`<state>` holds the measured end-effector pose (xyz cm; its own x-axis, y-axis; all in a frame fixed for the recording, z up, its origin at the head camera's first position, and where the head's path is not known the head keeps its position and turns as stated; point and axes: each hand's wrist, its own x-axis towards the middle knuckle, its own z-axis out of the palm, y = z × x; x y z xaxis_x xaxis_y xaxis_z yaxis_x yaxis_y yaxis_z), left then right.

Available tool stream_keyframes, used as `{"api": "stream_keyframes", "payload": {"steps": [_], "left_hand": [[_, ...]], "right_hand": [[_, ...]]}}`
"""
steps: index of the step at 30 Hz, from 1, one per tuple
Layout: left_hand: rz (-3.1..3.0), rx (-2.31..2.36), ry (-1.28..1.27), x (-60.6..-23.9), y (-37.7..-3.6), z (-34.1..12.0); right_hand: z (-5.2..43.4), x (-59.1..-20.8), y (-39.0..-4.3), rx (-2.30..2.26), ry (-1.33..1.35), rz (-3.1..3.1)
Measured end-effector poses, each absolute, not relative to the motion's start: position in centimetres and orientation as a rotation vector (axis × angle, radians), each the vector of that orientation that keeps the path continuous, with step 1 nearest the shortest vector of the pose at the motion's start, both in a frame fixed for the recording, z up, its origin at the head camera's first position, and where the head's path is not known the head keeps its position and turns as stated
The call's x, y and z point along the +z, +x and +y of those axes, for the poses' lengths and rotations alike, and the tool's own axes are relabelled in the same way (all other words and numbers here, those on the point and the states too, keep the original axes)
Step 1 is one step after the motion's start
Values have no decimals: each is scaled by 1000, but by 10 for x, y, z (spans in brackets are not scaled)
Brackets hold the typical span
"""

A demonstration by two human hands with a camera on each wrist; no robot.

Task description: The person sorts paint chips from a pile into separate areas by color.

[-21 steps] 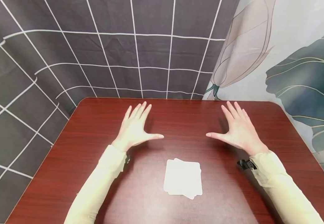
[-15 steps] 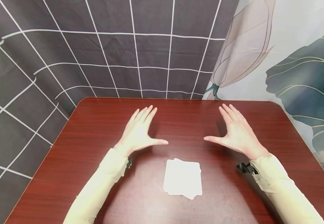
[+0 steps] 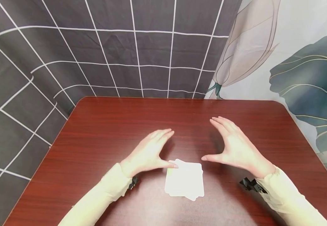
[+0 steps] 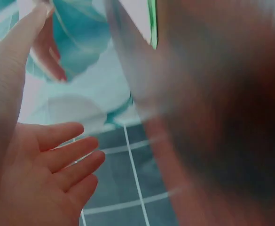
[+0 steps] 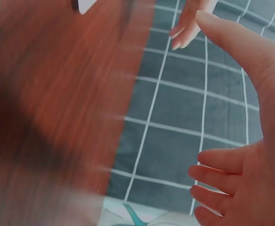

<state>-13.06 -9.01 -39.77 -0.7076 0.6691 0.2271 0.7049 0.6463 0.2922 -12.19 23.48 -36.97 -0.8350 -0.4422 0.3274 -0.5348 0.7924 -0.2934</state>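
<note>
1. So, the small stack of white cards (image 3: 184, 182) lay flat on the red-brown table (image 3: 95, 125), near the front edge and roughly centred between the two arms, with a couple of corners sticking out of line at its far and near ends.

2. Over on the left, the left hand (image 3: 149, 153) had its fingers straight and together, and its thumb tip (image 3: 173, 165) was at the stack's far left corner, touching it or a hair short of it; I could not tell which. Nothing was pinched or curled round.

3. On the right, the right hand (image 3: 235, 147) stood spread above the table, thumb (image 3: 208, 158) pointing inward, just beyond the stack's far right corner and clear of it. It held nothing.

4. From the left wrist view, that hand (image 4: 38, 174) showed relaxed, straight fingers; the rest was blur. From the right wrist view, that hand (image 5: 240, 174) also showed loose fingers and a raised thumb, with a white card corner (image 5: 86, 5) at the top edge.

5. By my reading, the work had barely started: the hands framed the stack from the far side, but no card was lifted, squared or gripped. Everything about handling the cards was left to do, beginning with an actual hold on the pile.

6. Behind the table hung a dark grid-patterned cloth (image 3: 109, 56) and a leaf-printed curtain (image 3: 302, 62).
</note>
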Motion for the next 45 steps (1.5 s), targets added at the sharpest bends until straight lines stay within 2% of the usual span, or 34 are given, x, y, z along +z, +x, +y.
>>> {"api": "stream_keyframes", "payload": {"steps": [12,21,32,38,45], "left_hand": [[-2774,-525,-1436,-412,-100,-76],[-2829,-480,-1449,-414,-98,-72],[-2786,-529,-1438,-416,-98,-67],[-2765,-541,-1431,-407,-111,-55],[-2702,-577,-1382,-395,-159,-29]], "right_hand": [[214,-386,-90,542,973,-2855],[203,-406,-73,569,1081,-2907],[208,-411,-74,584,1151,-2819],[219,-399,-86,651,1110,-2798],[246,-376,-126,753,899,-2942]]}}
